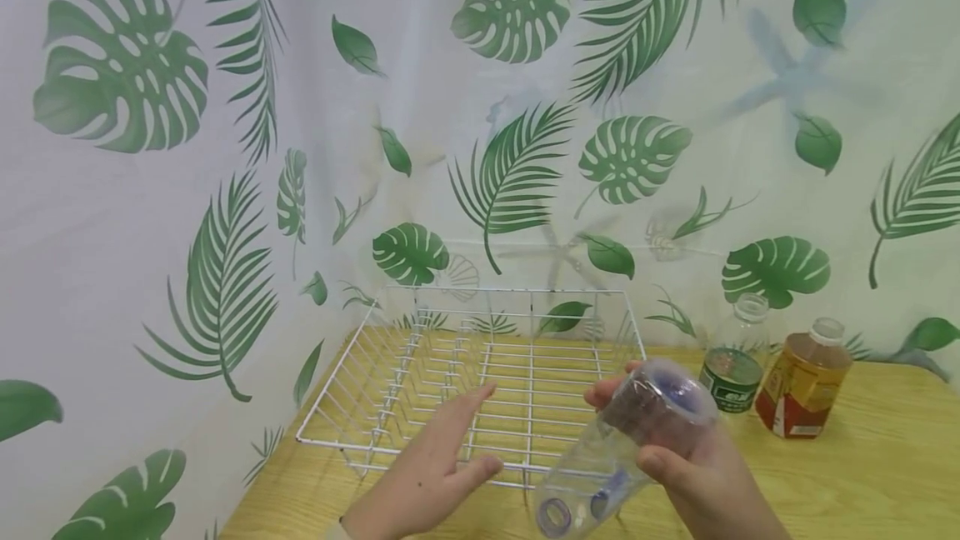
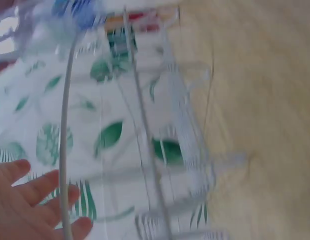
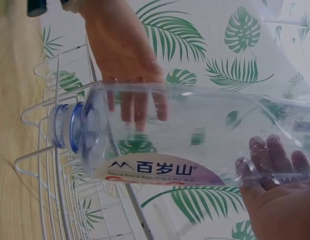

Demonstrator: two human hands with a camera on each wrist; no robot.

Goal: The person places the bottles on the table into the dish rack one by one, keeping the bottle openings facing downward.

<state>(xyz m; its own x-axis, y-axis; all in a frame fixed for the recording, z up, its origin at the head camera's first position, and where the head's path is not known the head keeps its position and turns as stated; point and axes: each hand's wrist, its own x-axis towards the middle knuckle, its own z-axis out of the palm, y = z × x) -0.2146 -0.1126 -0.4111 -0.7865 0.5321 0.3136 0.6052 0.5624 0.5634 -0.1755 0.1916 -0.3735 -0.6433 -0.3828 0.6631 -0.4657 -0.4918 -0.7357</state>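
At nine o'clock, a leaf-printed sheet [image 1: 67,223] is seen, by which the back is also covered. At six o'clock, a white wire rack [image 1: 530,390] is stood on the wooden desk [image 1: 885,482]. In front of the rack, between six and seven o'clock, the left hand [image 1: 431,469] is held up with nothing in it, its fingers extended and its thumb spread apart; whether a wire is touched cannot be told. Near five o'clock, the clear bottle [image 1: 609,457] is held tilted above the desk, its neck pointed between seven and eight o'clock. It is gripped near its base by the right hand [image 1: 705,469], whose fingers and thumb are wrapped around it. Towards four o'clock, a green-labelled bottle [image 1: 731,377] is stood upright on the desk, and just beside it, farther right, a red-and-yellow bottle [image 1: 802,390] is also stood upright.
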